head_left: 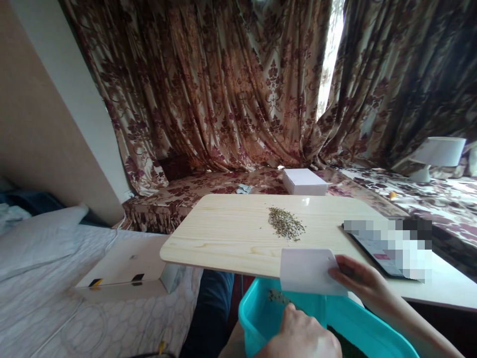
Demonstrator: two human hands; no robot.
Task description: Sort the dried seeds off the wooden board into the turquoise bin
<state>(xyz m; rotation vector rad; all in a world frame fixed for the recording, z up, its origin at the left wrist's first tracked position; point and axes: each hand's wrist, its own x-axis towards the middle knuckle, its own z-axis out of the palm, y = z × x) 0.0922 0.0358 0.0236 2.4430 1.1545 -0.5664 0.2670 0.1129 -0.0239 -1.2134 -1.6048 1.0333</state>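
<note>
My right hand grips the right edge of a white card, which has a small mark near its upper corner. The card overlaps the near edge of a light wooden tabletop. Below it is a teal plastic bin with small granules inside. My left hand is over the bin with its fingers curled closed, just in front of those granules; what it holds, if anything, is hidden. A loose pile of greenish-brown granules lies on the tabletop beyond the card.
To the right on the tabletop lies a dark-edged tablet-like device, partly pixelated. A white box stands behind on the patterned ledge. Another white box rests on the bed at left. A lamp stands far right.
</note>
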